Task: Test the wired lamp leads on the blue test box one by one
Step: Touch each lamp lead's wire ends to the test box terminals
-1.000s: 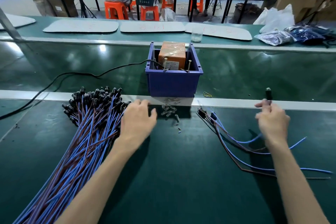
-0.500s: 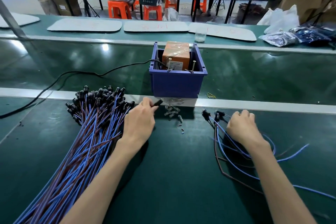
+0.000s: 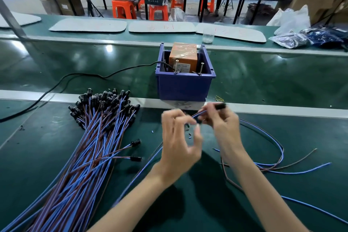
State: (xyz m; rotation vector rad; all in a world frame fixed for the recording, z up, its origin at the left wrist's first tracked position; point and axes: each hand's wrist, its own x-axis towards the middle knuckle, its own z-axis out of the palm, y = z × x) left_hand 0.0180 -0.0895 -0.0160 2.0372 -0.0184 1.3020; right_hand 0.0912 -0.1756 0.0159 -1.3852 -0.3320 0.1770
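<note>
On the green bench [image 3: 56,184] a big bundle [image 3: 84,156] of blue and brown leads fans out at the left, its black sockets pointing toward the blue box [image 3: 185,86]. The box stands in the middle with an orange unit [image 3: 183,56] inside and a black cable [image 3: 84,75] trailing off to the left. Just in front of the box, the right hand [image 3: 224,126] pinches one lead [image 3: 197,114] behind its black socket [image 3: 220,106], with a few loose leads [image 3: 280,149] to its right, while the left hand [image 3: 178,143] sits just beside it with fingers curled, too blurred to tell whether it grips the wire.
</note>
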